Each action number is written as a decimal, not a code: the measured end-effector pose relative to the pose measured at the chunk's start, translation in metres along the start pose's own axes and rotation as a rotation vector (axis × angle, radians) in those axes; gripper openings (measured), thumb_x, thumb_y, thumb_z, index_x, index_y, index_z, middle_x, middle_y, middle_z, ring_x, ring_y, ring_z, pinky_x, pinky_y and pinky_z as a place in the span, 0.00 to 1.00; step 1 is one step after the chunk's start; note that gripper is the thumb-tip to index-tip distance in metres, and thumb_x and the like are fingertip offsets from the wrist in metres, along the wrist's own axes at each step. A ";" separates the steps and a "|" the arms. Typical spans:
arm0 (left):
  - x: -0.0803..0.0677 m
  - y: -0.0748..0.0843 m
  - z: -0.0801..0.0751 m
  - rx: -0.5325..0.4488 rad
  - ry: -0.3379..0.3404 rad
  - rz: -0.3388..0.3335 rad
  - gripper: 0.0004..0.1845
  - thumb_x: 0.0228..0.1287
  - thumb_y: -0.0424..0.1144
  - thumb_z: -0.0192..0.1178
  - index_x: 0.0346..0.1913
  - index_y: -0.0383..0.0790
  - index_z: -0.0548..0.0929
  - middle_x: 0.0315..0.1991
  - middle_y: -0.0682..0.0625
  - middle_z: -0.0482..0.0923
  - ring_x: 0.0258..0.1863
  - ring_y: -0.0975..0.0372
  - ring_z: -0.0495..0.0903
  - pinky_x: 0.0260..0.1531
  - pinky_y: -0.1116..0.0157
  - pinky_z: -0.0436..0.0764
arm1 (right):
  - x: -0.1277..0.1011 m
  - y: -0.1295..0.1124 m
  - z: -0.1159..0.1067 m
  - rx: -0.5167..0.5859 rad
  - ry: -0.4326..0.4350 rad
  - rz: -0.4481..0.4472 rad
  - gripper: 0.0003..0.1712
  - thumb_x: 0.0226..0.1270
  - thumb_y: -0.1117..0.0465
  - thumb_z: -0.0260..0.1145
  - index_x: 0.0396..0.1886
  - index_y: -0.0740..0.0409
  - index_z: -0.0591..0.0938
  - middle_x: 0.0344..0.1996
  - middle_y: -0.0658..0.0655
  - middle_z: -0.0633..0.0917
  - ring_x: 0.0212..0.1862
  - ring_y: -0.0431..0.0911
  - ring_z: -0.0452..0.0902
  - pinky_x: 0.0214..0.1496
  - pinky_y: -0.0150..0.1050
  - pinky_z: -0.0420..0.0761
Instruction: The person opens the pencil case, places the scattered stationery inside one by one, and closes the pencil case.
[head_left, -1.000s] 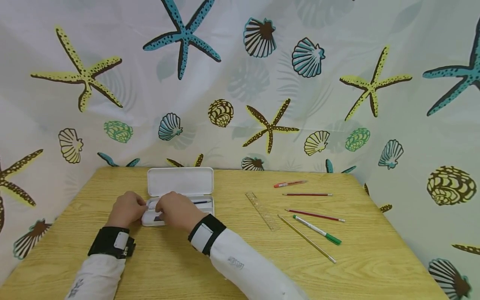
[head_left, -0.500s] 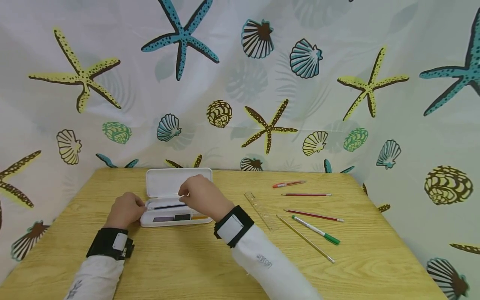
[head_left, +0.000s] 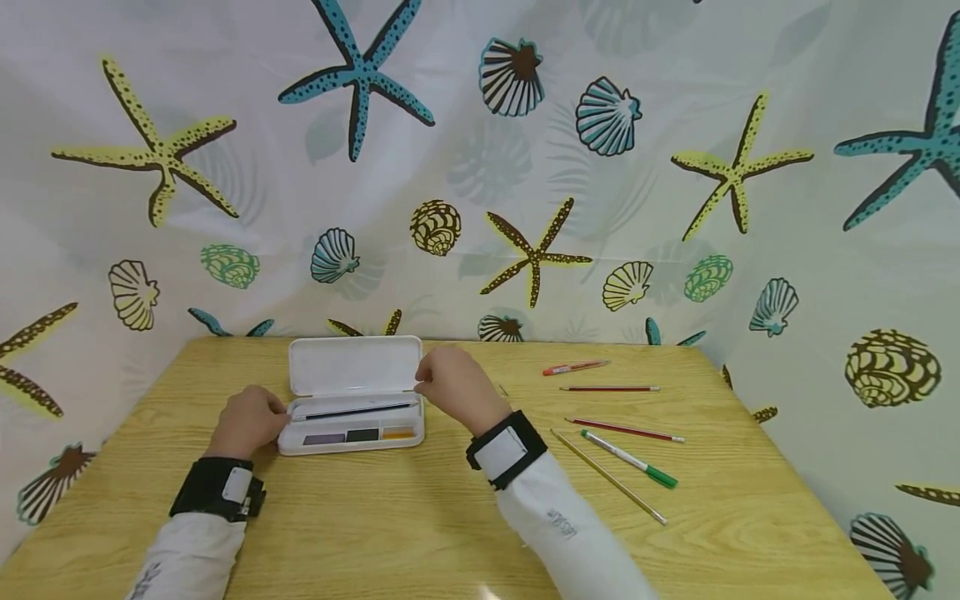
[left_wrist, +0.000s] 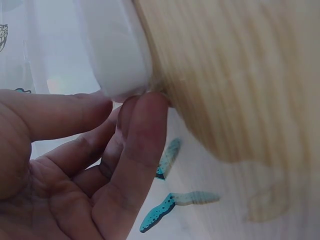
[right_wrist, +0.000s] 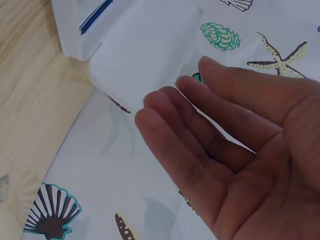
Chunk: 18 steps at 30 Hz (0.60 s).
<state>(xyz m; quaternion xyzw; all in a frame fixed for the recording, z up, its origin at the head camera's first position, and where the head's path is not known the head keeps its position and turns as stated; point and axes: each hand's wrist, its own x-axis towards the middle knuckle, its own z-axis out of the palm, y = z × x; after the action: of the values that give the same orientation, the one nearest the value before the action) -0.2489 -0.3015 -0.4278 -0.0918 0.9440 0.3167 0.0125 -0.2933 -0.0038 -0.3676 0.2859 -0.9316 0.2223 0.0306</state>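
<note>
A white pencil case [head_left: 356, 367] lies open at the back left of the table, its lid raised away from me. Inside are a long dark pencil-like stick [head_left: 352, 412] and, along the front slot, a purple-grey block [head_left: 324, 439], a black block [head_left: 363, 435] and a yellow one [head_left: 397, 433]. My left hand [head_left: 247, 421] pinches the left end of the case, thumb and fingertips against it in the left wrist view. Beside the case's right end hovers my right hand [head_left: 461, 387]. Its fingers are loosely bent with nothing between them in the right wrist view.
Right of the case lie an orange pen [head_left: 576, 367], two red pencils [head_left: 611, 388], a green-capped marker [head_left: 630, 458] and a gold pencil [head_left: 609, 477]. The right hand and sleeve hide nearly all of a clear ruler. A patterned cloth [head_left: 450, 167] hangs behind the table.
My right hand has lifted out of the case and moved right past its edge, uncovering the stick and blocks inside. The left hand stays on the case's left end.
</note>
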 end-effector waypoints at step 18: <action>-0.002 0.002 -0.001 -0.005 0.001 -0.011 0.13 0.68 0.32 0.61 0.42 0.19 0.84 0.31 0.37 0.82 0.24 0.55 0.80 0.23 0.63 0.77 | -0.018 0.061 -0.016 0.074 0.061 0.200 0.08 0.65 0.64 0.74 0.40 0.65 0.90 0.40 0.61 0.89 0.41 0.53 0.86 0.44 0.47 0.84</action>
<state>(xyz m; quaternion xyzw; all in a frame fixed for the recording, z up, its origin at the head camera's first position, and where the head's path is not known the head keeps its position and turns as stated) -0.2478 -0.3004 -0.4257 -0.0974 0.9426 0.3191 0.0135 -0.3126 0.0573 -0.3800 0.1856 -0.9453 0.2670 0.0263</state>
